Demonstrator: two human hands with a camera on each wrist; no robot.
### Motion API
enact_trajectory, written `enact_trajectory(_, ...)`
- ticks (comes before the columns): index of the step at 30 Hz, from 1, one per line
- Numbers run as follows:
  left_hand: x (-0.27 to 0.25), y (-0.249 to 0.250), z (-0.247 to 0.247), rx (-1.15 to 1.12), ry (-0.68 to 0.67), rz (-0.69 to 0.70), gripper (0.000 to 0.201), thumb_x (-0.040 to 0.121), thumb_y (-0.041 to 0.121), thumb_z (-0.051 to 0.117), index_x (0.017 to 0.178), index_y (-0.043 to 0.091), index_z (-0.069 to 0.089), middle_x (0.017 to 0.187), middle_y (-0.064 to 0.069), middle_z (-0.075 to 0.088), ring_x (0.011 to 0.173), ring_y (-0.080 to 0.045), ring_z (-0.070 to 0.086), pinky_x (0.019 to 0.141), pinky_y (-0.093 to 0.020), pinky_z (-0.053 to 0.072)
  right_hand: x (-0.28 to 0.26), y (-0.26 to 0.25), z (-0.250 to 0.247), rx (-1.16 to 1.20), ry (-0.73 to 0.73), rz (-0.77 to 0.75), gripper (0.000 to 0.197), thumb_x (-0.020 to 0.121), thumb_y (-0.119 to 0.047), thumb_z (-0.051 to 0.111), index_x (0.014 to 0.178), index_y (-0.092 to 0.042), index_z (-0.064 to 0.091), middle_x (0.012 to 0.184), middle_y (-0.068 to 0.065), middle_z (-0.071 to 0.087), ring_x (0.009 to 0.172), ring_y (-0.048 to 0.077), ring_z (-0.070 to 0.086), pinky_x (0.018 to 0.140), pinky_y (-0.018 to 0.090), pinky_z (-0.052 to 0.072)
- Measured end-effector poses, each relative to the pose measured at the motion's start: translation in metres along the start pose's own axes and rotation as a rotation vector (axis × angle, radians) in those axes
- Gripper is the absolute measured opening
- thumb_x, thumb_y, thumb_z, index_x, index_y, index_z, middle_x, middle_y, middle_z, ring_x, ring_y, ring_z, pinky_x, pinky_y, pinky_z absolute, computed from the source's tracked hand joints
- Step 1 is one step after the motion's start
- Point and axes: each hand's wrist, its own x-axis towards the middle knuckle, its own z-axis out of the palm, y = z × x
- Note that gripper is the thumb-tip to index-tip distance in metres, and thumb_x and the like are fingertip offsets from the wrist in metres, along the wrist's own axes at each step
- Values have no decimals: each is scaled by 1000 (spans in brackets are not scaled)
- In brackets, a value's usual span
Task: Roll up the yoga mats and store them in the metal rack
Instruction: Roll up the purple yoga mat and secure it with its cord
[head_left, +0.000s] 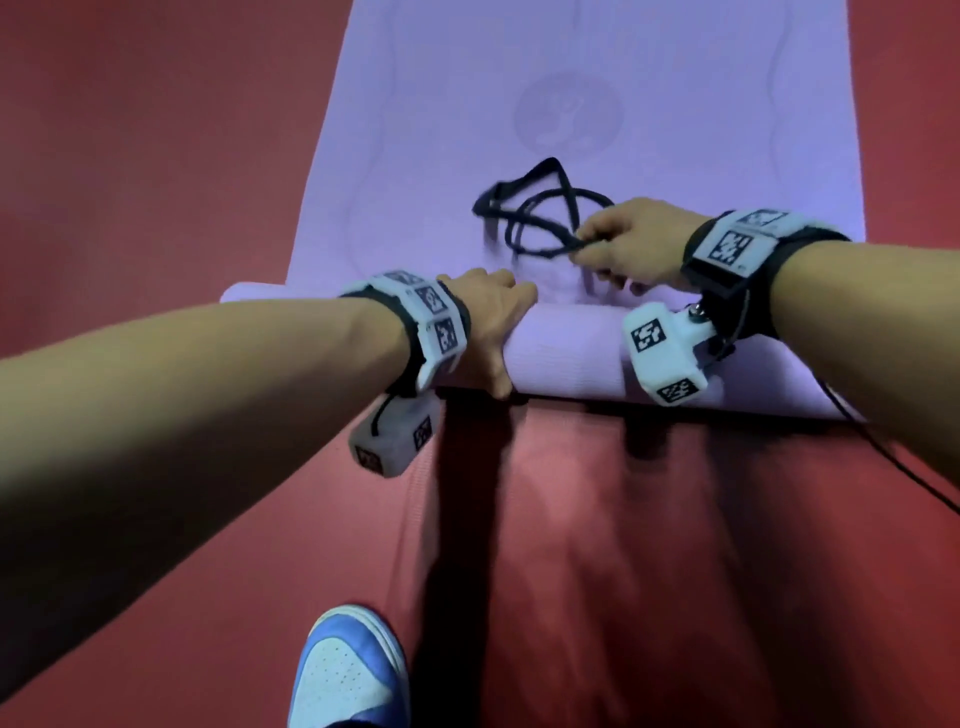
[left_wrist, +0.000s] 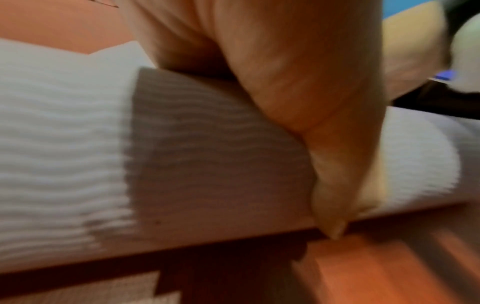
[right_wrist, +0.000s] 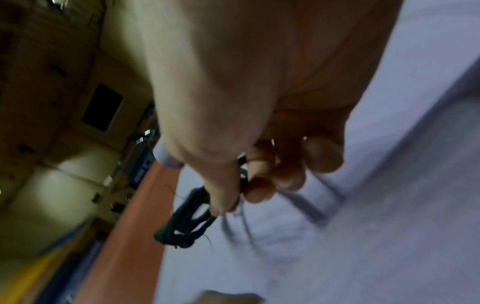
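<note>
A lilac yoga mat (head_left: 519, 78) lies on the red floor, its near end wound into a roll (head_left: 566, 353). My left hand (head_left: 498, 332) grips the roll left of its middle, fingers over the top and thumb (left_wrist: 335, 174) down the near side of the roll (left_wrist: 207, 154). My right hand (head_left: 592, 247) hovers over the flat part of the mat, just beyond the roll. It pinches a black strap (head_left: 530, 208), whose loops hang blurred above the mat. In the right wrist view the strap (right_wrist: 187, 224) dangles from thumb and fingers over the mat (right_wrist: 337, 246).
Red floor padding (head_left: 156, 156) surrounds the mat on all sides. My blue and white shoe (head_left: 348, 670) stands on it just behind the roll. A thin black cable (head_left: 883, 457) trails from my right wrist. A pale wall (right_wrist: 64, 185) shows far off.
</note>
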Motion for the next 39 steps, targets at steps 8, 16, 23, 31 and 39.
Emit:
enact_trajectory(8,3,-7,-3,-5,36,-8,102,46,70,83,135,43,42,128,0,48,121,-27,44,99,-47,34,-50,-12,-2,-245,-459,-30,23,80,-7,69,62,-12,55,48,-2,51,49,16,49,49,25,44)
enact_trajectory(16,4,-24,-19,-240,81,-80,76,63,47,86,129,23,54,119,-11,60,108,-29,55,84,-33,43,-102,-29,50,-604,-964,57,14,84,1,68,89,-11,65,59,-6,56,39,2,47,42,13,41)
enact_trajectory(23,8,-27,-27,-258,103,-78,77,65,55,83,129,30,48,114,-7,65,109,-32,59,94,-41,48,-84,-28,9,-469,-225,-184,23,82,-14,67,100,-27,65,73,-9,59,79,18,58,70,25,40)
enact_trajectory(31,-5,-18,-17,19,174,-101,106,53,85,57,143,33,39,149,-3,35,132,-33,37,102,-52,32,-65,23,44,-1035,198,-82,124,55,-62,82,149,-25,12,148,17,24,134,39,27,108,58,22)
enact_trajectory(39,5,16,-18,150,180,-161,82,60,40,87,125,15,44,122,-9,54,111,-33,55,84,-43,45,-47,20,23,-1014,181,-111,89,61,-55,80,127,-13,38,117,10,57,107,31,56,81,39,39)
